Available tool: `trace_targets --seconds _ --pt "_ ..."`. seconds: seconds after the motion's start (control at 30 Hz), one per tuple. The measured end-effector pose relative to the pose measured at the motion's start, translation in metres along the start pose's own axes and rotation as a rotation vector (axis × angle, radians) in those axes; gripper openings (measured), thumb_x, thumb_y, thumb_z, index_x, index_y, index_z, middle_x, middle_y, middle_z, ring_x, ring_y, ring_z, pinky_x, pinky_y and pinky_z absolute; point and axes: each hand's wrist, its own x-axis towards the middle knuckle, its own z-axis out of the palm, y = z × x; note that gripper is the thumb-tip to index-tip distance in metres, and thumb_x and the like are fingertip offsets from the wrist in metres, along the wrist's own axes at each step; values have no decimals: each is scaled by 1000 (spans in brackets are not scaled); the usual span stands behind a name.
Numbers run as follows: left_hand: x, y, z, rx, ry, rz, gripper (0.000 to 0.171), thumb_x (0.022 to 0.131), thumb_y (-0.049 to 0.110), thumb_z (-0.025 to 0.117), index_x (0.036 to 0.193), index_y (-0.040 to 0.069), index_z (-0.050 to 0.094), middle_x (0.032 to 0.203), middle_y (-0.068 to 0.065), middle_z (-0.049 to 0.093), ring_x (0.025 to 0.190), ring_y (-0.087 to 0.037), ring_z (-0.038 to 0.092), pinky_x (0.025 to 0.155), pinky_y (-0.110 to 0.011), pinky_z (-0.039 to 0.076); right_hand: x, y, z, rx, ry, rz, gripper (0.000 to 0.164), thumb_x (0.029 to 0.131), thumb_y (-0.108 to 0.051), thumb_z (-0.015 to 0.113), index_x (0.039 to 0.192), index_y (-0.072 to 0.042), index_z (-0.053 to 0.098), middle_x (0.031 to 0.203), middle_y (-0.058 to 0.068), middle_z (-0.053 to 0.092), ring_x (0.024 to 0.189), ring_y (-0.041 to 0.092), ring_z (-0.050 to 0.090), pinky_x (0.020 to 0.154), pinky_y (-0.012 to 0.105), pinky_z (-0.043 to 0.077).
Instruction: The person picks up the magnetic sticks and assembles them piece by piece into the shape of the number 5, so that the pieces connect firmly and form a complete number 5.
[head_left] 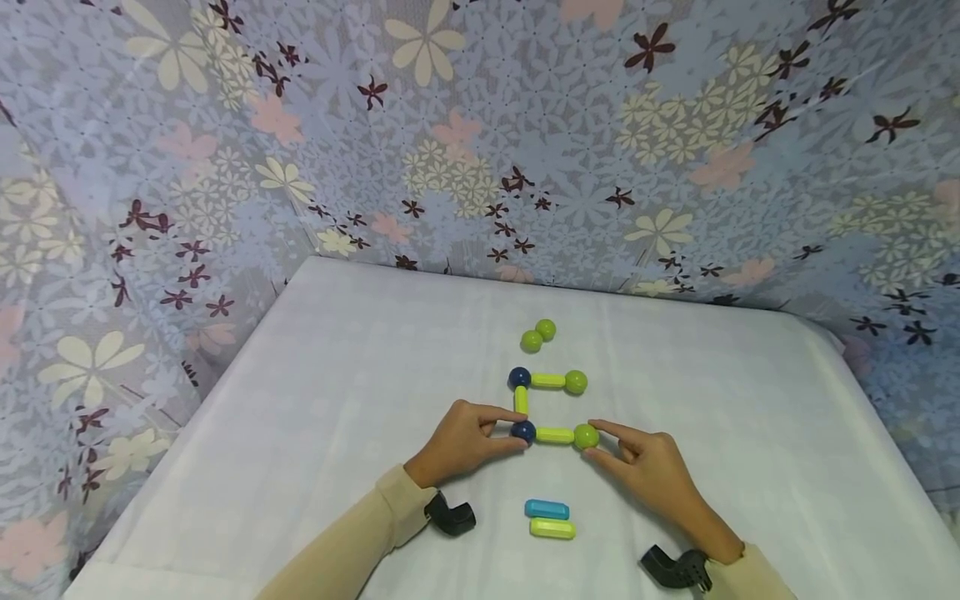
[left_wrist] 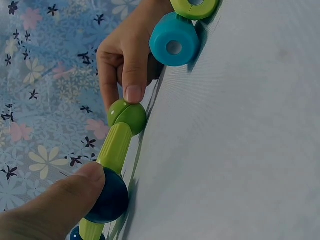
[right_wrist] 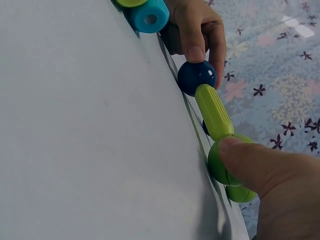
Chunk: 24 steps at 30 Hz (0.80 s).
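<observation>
- Ball-and-rod frame (head_left: 521, 397), a three-sided figure of glossy balls and lime-yellow ribbed rods, rests on the white cloth-covered table (head_left: 375, 358) in front of the person; its open side faces the person's right.
- Far side: a far navy-blue ball (head_left: 519, 378), a far lime-yellow rod (head_left: 548, 381) and a far green ball (head_left: 576, 382), set in line.
- Left side: a left lime-yellow rod (head_left: 521, 405) joins the far navy-blue ball to a near navy-blue ball (head_left: 523, 432).
- Near side: a near lime-yellow rod (head_left: 555, 436) runs from the near navy-blue ball to a near green ball (head_left: 587, 436), touching both.
- Left hand (head_left: 465, 437): thumb and finger pinch the near navy-blue ball from opposite sides.
- Right hand (head_left: 648, 467): thumb and finger grasp the near green ball in the same manner.
- Loose parts, far: two plain green balls (head_left: 532, 341) lie against each other beyond the frame.
- Loose parts, near: a blue faceted rod (head_left: 547, 509) and a loose lime-yellow rod (head_left: 552, 528) lie side by side, between the forearms.
- Wrists: each carries a black device (head_left: 450, 514) beside a beige sleeve (head_left: 405, 504).
- Background: floral-print fabric (head_left: 480, 125) hangs behind the table.
</observation>
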Motion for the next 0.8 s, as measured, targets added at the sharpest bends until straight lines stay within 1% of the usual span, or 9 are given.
trace_targets --seconds 0.13,0.27,0.33,0.47,0.53,0.57,0.6,0.73,0.8 --pt "0 1 -1 -7 2 6 39 86 34 85 119 15 78 54 13 35 49 0 30 48 -19 26 0 -2 0 -17 -5 23 40 84 -29 87 119 -12 77 50 -20 31 47 -3 26 45 20 27" --pt "0 2 -1 -16 14 21 39 85 34 85 118 14 78 54 13 34 49 1 29 47 -19 25 -1 -2 -1 -9 8 20 43 83 -30 87 121 -13 76 51 -21 30 48 -4 24 45 20 26" --pt "0 1 0 -18 18 24 39 86 35 85 118 14 79 54 13 34 49 1 29 47 -19 25 -2 -1 -1 14 39 2 43 82 -27 88 121 -13 76 51 -21 29 48 -5 22 44 20 26" --pt "-2 -1 3 -25 13 18 39 86 35 84 119 14 78 54 13 34 49 1 29 47 -19 26 -9 -3 -2 113 160 -36 37 79 -13 90 115 -13 79 50 -17 29 48 -8 19 41 19 25" --pt "-2 -2 4 -26 6 16 40 87 36 84 119 14 78 54 13 34 49 0 29 47 -19 26 -14 -8 -1 168 183 -49 33 79 -8 89 110 -13 80 51 -16 30 49 -8 19 40 18 26" --pt "-2 -2 4 -25 3 18 40 87 36 84 120 14 78 54 13 33 48 0 29 47 -19 26 -17 -11 -1 198 169 -46 29 80 -8 89 107 -14 80 51 -16 30 48 -8 19 40 18 26" --pt "-2 -2 4 -23 1 18 40 87 36 83 120 14 78 54 13 34 48 0 29 47 -19 26 -20 -14 0 223 138 -46 27 81 -9 88 105 -16 81 51 -17 31 48 -8 20 40 18 27" --pt "-1 0 2 -3 6 19 40 87 37 83 120 15 78 54 13 35 49 0 31 47 -19 27 -29 -27 5 287 -56 -27 16 85 -21 86 101 -24 81 51 -23 31 48 -9 23 42 18 29" --pt "-1 0 0 5 10 14 40 87 37 83 120 16 78 54 13 35 49 1 31 47 -19 27 -30 -31 6 303 -122 -29 15 86 -23 85 100 -25 81 51 -23 31 48 -9 23 43 18 30"
